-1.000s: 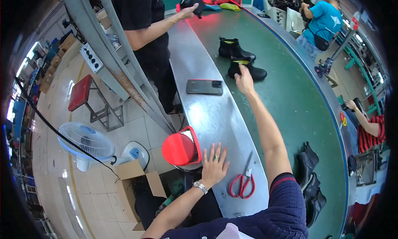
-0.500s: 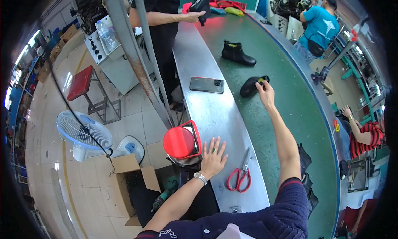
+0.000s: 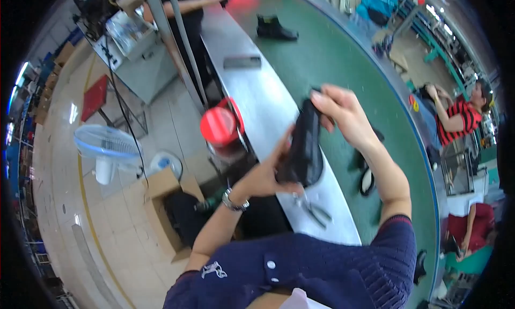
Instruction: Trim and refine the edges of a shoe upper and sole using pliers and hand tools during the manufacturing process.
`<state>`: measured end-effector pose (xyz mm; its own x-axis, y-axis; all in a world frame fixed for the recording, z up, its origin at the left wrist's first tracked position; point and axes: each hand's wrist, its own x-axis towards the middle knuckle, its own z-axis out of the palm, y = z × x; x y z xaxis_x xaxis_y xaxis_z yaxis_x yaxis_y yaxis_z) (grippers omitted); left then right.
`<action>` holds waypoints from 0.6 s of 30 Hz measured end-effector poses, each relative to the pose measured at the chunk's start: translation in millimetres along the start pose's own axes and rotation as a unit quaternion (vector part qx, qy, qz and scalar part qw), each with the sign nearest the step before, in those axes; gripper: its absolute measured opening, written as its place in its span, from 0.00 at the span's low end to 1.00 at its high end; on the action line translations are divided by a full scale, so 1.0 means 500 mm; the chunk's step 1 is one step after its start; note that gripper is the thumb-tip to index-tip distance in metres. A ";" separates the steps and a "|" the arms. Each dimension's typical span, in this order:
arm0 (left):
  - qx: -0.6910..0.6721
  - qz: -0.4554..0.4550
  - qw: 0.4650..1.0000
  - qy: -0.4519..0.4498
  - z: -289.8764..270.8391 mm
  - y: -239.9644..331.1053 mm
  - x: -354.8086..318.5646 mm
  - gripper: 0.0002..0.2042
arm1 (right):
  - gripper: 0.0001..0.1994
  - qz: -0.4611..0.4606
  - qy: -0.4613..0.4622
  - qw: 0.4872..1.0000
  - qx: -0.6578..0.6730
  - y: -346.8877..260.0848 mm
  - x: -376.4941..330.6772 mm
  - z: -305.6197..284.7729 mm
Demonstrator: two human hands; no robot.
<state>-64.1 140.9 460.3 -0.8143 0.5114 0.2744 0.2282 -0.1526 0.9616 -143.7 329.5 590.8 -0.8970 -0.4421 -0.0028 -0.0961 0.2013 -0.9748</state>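
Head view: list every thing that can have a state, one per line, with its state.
black boot: lifted off the belt, held in both hands
left hand: gripping the boot's lower end
right hand: gripping the boot's upper end
scissors: lying on the metal ledge
second boot: standing on the green belt
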 end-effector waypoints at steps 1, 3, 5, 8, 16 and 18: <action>0.019 0.011 1.000 0.020 -0.001 0.006 -0.015 0.63 | 0.18 -0.023 0.003 1.000 -0.011 0.009 0.002 0.016; -0.022 0.008 0.998 0.054 0.001 0.010 -0.030 0.63 | 0.16 -0.033 0.001 0.999 0.038 0.027 0.007 0.049; -0.006 0.023 0.997 0.076 -0.009 0.004 -0.061 0.63 | 0.14 -0.047 0.001 0.995 0.084 0.052 0.000 0.090; -0.050 -0.006 0.995 0.091 -0.009 -0.007 -0.112 0.64 | 0.13 -0.023 0.009 0.992 0.124 0.079 -0.028 0.130; -0.009 -0.027 0.989 0.148 0.008 -0.010 -0.264 0.64 | 0.15 -0.031 0.154 0.988 0.009 0.205 -0.142 0.169; 0.035 -0.040 0.981 0.187 0.008 0.002 -0.320 0.64 | 0.15 -0.013 0.173 0.975 -0.140 0.333 -0.203 0.157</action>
<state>68.6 62.4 417.2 -0.9672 0.1714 0.1877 0.1800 -0.0595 0.9819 -34.7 339.3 411.5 -0.9800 -0.1389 0.1429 -0.1907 0.4466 -0.8742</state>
